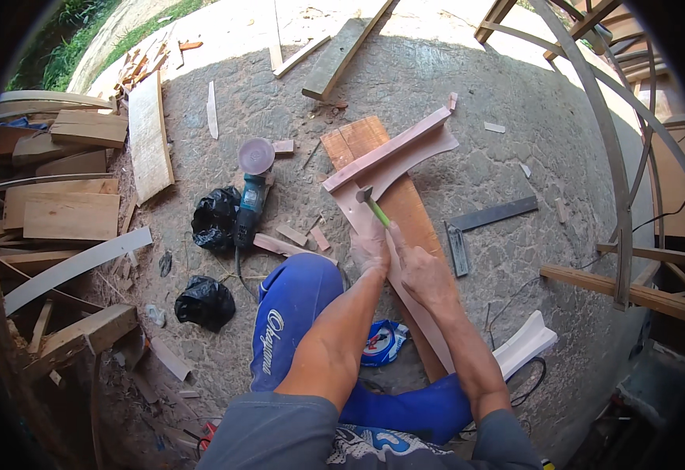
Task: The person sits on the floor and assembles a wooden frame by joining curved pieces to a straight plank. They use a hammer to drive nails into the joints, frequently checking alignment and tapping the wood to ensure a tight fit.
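Tapping with the hammer (365, 194) looks like our step, so we should keep the pink wood piece (405, 161) flat, hit softly and straight, and mind our left hand (370, 249), which is close to the hammer's head. The pink piece lies on the brown plank (421, 205) in front of us. Our left hand is gripping its long strip, though we can't see all the fingertips. Our right hand (427, 274) is closed on the hammer's green handle. Counting outward, we have one hammer, one pink piece and one brown plank. Just to the right is one metal square (493, 214). To the left are one grinder (251, 200) and two black plastic bags (205, 303). One blue round thing (389, 337) sits between our legs (299, 313). Farther out is one thick grey beam (338, 59); the wood pile (72, 215) on the left has too many bits to count.
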Tool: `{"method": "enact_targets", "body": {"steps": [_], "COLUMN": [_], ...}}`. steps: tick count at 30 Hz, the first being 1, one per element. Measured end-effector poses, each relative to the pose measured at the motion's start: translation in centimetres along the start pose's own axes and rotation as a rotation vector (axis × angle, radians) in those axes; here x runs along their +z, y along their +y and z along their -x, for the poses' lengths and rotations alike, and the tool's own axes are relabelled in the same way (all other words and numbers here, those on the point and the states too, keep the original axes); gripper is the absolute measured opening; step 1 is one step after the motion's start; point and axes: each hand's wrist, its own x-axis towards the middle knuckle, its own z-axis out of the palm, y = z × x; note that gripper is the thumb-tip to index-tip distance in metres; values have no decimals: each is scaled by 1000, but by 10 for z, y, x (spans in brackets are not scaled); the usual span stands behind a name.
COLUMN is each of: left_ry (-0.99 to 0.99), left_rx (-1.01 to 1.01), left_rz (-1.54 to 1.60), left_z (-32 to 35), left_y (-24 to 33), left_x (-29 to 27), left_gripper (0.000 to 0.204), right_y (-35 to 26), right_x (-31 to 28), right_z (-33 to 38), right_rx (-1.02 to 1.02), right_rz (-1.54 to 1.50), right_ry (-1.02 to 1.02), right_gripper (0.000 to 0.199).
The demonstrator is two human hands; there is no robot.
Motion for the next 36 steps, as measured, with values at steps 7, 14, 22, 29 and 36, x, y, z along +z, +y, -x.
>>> {"method": "enact_targets", "body": {"steps": [7,14,22,29,36], "left_ry": [70,77,5,25,37], "left_rx": [22,31,-36,-5,0], "left_rz": [-54,-55,-55,-157,-64], "left_z": [-9,-23,-2,-15,-15], "left_y": [-1,-24,2,-17,-8], "left_x": [-9,-3,5,2,-9], "left_gripper": [76,77,70,81,87], "right_y": [-13,-9,16,-10,-15], "right_x": [-23,-6,11,-13,-3], "right_z": [8,-11,-6,-2,-7], "right_rx": [-433,-82,154,-218,-200], "right_rz": [-403,-212,-130,-18,-27], "right_ry": [615,270,-60,318,298], "right_gripper": [73,68,68,74,74]}}
